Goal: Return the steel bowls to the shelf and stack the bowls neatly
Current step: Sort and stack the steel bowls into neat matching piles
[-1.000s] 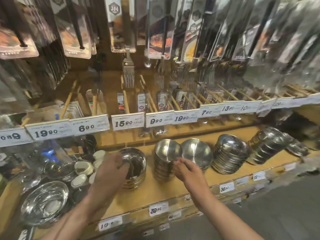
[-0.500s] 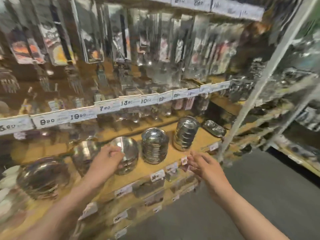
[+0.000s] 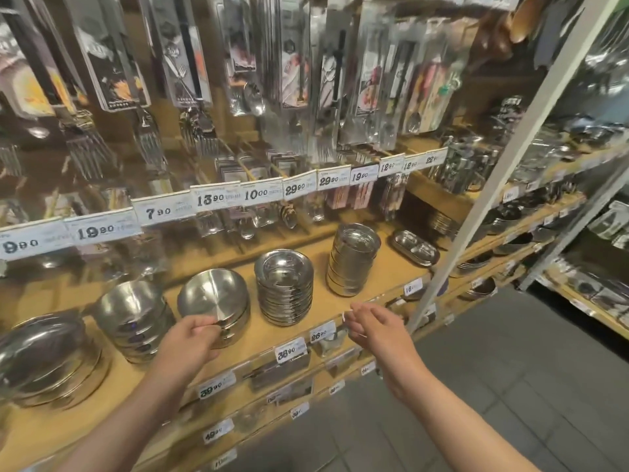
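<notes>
Several stacks of steel bowls stand on the wooden shelf (image 3: 326, 301). My left hand (image 3: 189, 338) pinches the near rim of the top steel bowl (image 3: 212, 294), which lies tilted towards me on its stack. To its left are a deeper bowl stack (image 3: 132, 311) and a wide bowl stack (image 3: 44, 359). To its right stand a stack of shallow dishes (image 3: 284, 287) and a stack of small bowls (image 3: 354, 257). My right hand (image 3: 377, 330) hovers open in front of the shelf edge, holding nothing.
A divided steel tray (image 3: 413, 248) lies at the shelf's right end. Price tags (image 3: 291, 349) line the shelf fronts, and packaged cutlery (image 3: 296, 80) hangs above. A white upright post (image 3: 483, 206) slants past on the right, with more shelving behind and grey floor (image 3: 510, 386) below.
The view has swung right along the shelf. My left hand went from the deeper stack to the tilted bowl's rim. My right hand came off the bowls to the shelf edge.
</notes>
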`<state>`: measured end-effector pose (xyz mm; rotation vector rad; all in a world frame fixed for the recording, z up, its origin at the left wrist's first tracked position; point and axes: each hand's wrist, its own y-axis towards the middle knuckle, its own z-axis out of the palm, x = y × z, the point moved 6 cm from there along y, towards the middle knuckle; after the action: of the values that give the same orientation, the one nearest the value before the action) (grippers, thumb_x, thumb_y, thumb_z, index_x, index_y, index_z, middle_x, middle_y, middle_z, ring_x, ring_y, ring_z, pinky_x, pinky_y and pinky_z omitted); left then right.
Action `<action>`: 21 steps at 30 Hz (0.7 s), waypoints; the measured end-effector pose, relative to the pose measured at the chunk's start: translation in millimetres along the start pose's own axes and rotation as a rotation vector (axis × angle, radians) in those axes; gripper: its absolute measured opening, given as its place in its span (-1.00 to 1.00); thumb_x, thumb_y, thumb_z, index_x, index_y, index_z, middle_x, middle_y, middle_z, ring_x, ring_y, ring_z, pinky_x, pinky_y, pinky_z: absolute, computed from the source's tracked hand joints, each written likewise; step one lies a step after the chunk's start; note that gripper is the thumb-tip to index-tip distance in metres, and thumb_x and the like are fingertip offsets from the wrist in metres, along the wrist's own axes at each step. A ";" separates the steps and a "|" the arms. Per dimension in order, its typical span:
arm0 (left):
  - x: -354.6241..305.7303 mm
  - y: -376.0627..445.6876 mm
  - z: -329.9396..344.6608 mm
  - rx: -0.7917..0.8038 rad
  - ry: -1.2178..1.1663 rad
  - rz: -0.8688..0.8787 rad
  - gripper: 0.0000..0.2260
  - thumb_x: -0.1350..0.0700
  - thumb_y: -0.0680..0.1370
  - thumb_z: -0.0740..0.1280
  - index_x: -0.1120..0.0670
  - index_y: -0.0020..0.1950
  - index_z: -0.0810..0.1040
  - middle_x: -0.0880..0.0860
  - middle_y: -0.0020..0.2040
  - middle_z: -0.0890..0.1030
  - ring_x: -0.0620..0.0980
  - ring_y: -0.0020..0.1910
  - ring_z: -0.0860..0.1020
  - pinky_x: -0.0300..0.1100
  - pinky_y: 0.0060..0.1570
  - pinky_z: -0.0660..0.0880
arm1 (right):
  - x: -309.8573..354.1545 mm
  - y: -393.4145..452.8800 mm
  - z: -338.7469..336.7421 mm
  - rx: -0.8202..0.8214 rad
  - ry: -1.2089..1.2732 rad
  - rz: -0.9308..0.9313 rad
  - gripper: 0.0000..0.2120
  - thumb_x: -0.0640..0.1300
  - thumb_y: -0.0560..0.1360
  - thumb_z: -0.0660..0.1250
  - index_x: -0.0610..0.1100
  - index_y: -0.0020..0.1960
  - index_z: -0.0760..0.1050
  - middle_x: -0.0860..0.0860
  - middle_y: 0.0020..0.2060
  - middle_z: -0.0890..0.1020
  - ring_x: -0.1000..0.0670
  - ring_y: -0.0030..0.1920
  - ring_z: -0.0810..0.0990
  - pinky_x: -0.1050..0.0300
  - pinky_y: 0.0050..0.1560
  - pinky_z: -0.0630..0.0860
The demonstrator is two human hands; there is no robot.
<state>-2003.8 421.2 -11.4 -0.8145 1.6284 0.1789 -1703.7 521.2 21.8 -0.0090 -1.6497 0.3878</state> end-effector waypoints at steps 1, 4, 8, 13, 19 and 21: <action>0.0 5.5 -0.8 -0.015 -0.013 0.003 -0.96 0.09 0.61 0.35 0.00 0.04 0.59 0.03 0.06 0.62 -0.02 -0.01 0.63 -0.02 0.06 0.60 | -3.4 10.0 5.9 0.009 -0.004 0.008 -0.81 -0.08 0.64 0.28 -0.18 0.03 0.59 0.03 -0.21 0.59 0.02 -0.11 0.59 0.09 0.12 0.57; -3.8 24.1 1.9 -0.042 -0.018 0.019 -0.96 0.06 0.61 0.35 -0.02 0.01 0.59 0.03 0.01 0.65 -0.04 -0.07 0.63 -0.09 -0.09 0.57 | -10.8 42.6 15.6 0.012 -0.010 0.027 -0.82 -0.07 0.62 0.30 -0.13 0.06 0.63 0.02 -0.16 0.66 0.01 -0.03 0.65 0.05 0.17 0.59; -4.0 50.8 8.3 -0.061 -0.005 -0.013 -0.92 0.11 0.60 0.31 -0.05 -0.05 0.56 0.06 -0.07 0.64 0.04 -0.13 0.59 0.13 0.02 0.60 | -24.2 87.3 29.3 0.064 -0.073 0.050 -0.82 0.00 0.62 0.31 -0.06 0.08 0.63 0.04 -0.11 0.70 0.01 0.06 0.69 0.14 0.10 0.60; -6.0 61.8 6.7 -0.107 0.053 -0.049 -0.82 -0.07 0.51 0.33 -0.03 0.05 0.56 0.06 -0.03 0.67 0.14 -0.03 0.65 0.19 0.12 0.58 | -40.9 127.4 57.5 0.183 -0.175 0.082 -0.81 0.07 0.59 0.33 0.03 0.04 0.68 0.07 -0.07 0.75 0.01 0.06 0.70 -0.03 0.20 0.61; 0.1 69.2 21.6 -0.118 0.007 -0.119 -0.89 0.04 0.62 0.32 0.00 0.08 0.61 0.08 0.03 0.69 0.14 0.05 0.65 0.19 0.20 0.56 | -50.1 173.6 43.9 0.079 -0.147 0.102 -0.89 0.00 0.59 0.33 0.05 0.01 0.64 0.05 -0.07 0.70 -0.04 0.08 0.65 -0.17 0.27 0.56; 2.6 67.6 37.6 -0.093 0.020 -0.149 -0.84 0.01 0.63 0.31 0.05 0.07 0.64 0.14 0.00 0.70 0.20 0.06 0.65 0.20 0.20 0.55 | -52.2 188.4 39.1 0.107 -0.196 0.085 -0.81 0.01 0.61 0.28 0.01 0.17 0.59 0.11 0.06 0.64 -0.02 0.16 0.59 -0.19 0.33 0.50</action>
<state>-2013.6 490.4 -44.7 -1.0073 1.5799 0.1419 -1776.8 676.8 -79.2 0.0396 -1.8238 0.5560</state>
